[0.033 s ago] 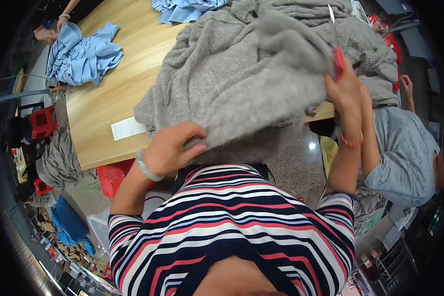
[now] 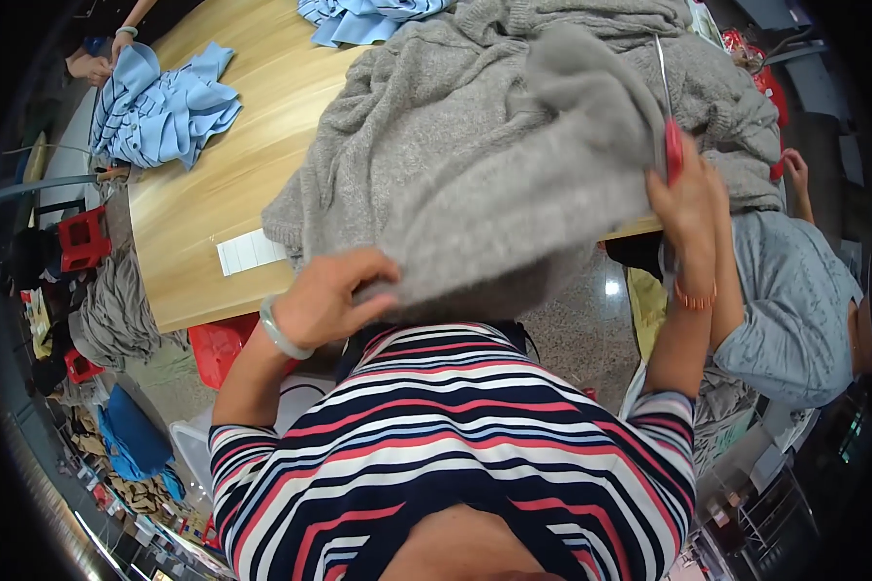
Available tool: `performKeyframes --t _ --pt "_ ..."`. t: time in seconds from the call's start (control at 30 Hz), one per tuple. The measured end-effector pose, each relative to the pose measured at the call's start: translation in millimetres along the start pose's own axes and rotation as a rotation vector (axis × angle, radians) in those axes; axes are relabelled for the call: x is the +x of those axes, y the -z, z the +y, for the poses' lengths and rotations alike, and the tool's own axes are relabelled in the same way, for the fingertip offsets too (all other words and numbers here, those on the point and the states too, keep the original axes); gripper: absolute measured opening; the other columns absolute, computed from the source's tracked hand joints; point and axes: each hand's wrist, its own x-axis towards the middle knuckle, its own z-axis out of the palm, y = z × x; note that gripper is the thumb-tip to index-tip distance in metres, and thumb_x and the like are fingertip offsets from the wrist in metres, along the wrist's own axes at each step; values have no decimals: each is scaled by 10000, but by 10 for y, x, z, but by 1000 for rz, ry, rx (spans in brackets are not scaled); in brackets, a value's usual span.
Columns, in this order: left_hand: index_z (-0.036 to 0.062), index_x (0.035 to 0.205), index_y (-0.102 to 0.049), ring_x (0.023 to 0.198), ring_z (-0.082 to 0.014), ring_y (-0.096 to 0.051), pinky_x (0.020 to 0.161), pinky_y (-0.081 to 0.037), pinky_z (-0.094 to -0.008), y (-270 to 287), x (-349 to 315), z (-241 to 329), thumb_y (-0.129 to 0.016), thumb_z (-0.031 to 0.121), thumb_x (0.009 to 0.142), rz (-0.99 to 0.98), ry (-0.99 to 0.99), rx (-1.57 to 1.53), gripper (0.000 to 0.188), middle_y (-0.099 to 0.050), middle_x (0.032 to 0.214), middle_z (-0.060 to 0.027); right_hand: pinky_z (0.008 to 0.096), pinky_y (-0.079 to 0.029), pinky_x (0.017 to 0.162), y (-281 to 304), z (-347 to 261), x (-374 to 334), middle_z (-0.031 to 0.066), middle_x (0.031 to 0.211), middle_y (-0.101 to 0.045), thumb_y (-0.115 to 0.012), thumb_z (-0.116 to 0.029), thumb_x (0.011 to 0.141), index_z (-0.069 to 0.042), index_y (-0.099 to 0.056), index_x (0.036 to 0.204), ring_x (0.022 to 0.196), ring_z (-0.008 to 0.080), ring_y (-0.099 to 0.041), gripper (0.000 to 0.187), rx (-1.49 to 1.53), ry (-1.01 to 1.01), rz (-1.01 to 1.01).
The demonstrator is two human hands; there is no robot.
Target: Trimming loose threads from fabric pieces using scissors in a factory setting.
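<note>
A grey knit sweater [image 2: 494,237] is stretched between my hands over the table's near edge, its moving folds blurred. The thumb and fingers of my left hand [image 2: 331,298] pinch its lower left edge. My right hand [image 2: 686,208] is closed around small scissors with a red handle [image 2: 673,153], the thin blade pointing away from me. That same hand also grips the right end of the sweater, though its fingers are partly hidden. Beneath and behind lies a heap of more grey knitwear [image 2: 407,116].
The wooden table [image 2: 262,126] carries a white label sheet [image 2: 250,254] and blue striped shirts [image 2: 170,107]. Another person's hands [image 2: 92,68] touch the shirts at far left. Close on my right sits a person in a grey top [image 2: 785,305]. Red stools [image 2: 84,240] stand left.
My right hand and the scissors have shifted slightly right and toward me. The sweater's held edge has swung with them, while my left hand has moved a little left.
</note>
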Motion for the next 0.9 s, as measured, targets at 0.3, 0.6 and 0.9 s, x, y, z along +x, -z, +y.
performKeyframes --t 0.3,0.6,0.9 --pt "12 896 -620 590 -167 -550 581 -443 -305 -255 253 -409 -640 260 857 -167 193 -212 252 -612 668 -99 514 -461 761 -193 328 -1231 258 954 -625 -635 -148 787 -71 -423 1244 903 451 -591 509 -227 -427 -240" --pt "-1 1238 -515 963 -79 -566 819 -471 -231 -744 630 -143 -665 80 852 -216 106 -871 423 -603 1090 -11 409 -474 811 -65 -111 -1137 259 1043 -610 -615 -126 829 -29 -495 1247 966 432 -583 445 202 41 -183" --pt "-34 989 -658 737 -61 -580 664 -471 -200 -925 473 -354 -645 102 874 242 317 -909 178 -665 853 -19 465 -478 685 -17 -703 -1420 223 781 -632 -637 -262 828 -135 -516 1264 754 402 -617 470 153 138 -885"
